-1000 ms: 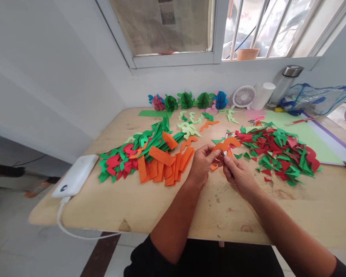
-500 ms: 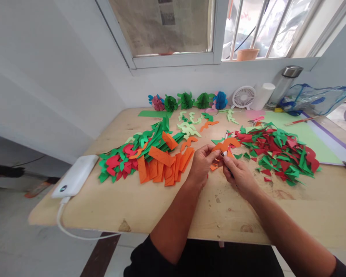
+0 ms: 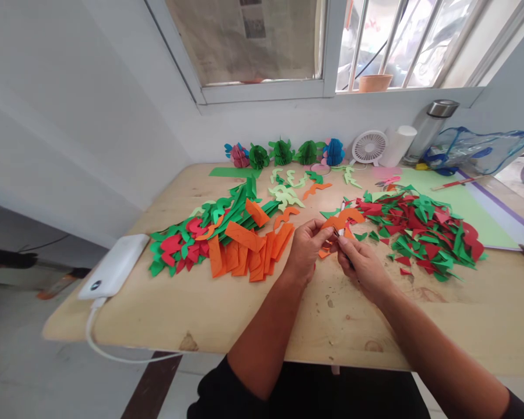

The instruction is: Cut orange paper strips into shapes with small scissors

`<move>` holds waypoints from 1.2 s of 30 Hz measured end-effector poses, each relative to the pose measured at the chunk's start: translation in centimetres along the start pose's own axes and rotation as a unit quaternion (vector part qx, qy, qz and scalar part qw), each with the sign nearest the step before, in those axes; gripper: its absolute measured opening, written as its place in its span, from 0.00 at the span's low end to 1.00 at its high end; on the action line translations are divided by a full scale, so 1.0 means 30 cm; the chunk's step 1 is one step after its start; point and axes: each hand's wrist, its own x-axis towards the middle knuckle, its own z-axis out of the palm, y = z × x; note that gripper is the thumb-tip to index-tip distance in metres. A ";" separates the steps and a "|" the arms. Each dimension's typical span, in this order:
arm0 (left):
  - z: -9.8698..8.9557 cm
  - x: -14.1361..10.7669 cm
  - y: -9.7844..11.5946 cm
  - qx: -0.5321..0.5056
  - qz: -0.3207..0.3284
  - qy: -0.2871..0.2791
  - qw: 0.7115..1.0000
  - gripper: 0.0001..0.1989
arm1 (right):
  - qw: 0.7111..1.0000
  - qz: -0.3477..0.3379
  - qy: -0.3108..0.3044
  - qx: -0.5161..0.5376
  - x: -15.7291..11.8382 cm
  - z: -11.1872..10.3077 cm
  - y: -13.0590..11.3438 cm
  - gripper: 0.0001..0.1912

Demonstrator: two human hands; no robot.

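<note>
My left hand (image 3: 307, 247) is closed, pinching a wavy-edged orange paper cutout (image 3: 344, 219) between thumb and fingers. Close beside it, my right hand (image 3: 363, 263) is closed around a slim dark tool, mostly covered by the fingers; its kind cannot be made out. The tips of both hands nearly meet at the lower edge of the cutout. Beneath them lie small orange scraps (image 3: 325, 253). To the left of my hands spreads a row of folded orange paper pieces (image 3: 240, 256), partly over green paper strips (image 3: 262, 218).
Red and green paper scraps (image 3: 423, 233) are heaped at right. A white power bank (image 3: 113, 267) with a cable lies at left. Along the wall stand several paper ornaments (image 3: 282, 152), a small fan (image 3: 370, 146), a glass bottle (image 3: 432, 128) and a clear bag (image 3: 480, 148).
</note>
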 end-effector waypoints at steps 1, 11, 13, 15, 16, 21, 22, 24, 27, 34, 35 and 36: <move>0.001 0.000 0.001 0.000 -0.001 0.001 1.000 0.09 | 1.000 -0.001 0.001 0.000 0.000 0.000 0.000 0.26; 0.005 -0.006 0.008 -0.008 -0.004 0.002 1.000 0.10 | 1.000 -0.001 0.001 0.011 -0.002 0.002 -0.008 0.26; 0.005 -0.006 0.007 -0.010 -0.002 0.001 1.000 0.09 | 1.000 0.001 0.002 0.011 -0.001 0.000 -0.006 0.27; 0.004 -0.005 0.005 -0.010 0.000 0.000 1.000 0.08 | 1.000 0.002 0.002 0.008 0.000 -0.001 -0.005 0.27; 0.003 -0.004 0.004 -0.009 0.000 0.000 1.000 0.08 | 1.000 0.002 0.003 0.006 0.001 -0.001 -0.005 0.28; 0.002 -0.003 0.002 -0.005 0.001 0.000 1.000 0.08 | 1.000 0.001 0.000 0.008 0.002 0.000 -0.007 0.27; 0.003 -0.003 0.003 -0.003 0.001 0.002 1.000 0.08 | 1.000 -0.001 0.000 0.009 0.002 0.000 -0.007 0.27; 0.004 -0.004 0.005 -0.002 -0.001 0.004 1.000 0.09 | 1.000 -0.006 0.002 0.010 0.002 0.001 -0.007 0.27; 0.005 -0.005 0.007 -0.001 -0.003 0.005 1.000 0.09 | 1.000 -0.011 0.004 0.008 0.001 0.001 -0.006 0.27; 0.005 -0.003 0.005 -0.003 -0.004 0.007 1.000 0.10 | 1.000 -0.009 0.005 -0.001 0.000 0.000 -0.008 0.27; 0.005 -0.003 0.004 -0.002 -0.004 0.006 1.000 0.10 | 1.000 -0.009 0.006 -0.002 0.000 0.000 -0.008 0.27; 0.004 -0.003 0.004 -0.002 -0.004 0.006 1.000 0.10 | 1.000 -0.009 0.007 -0.003 0.000 0.001 -0.009 0.27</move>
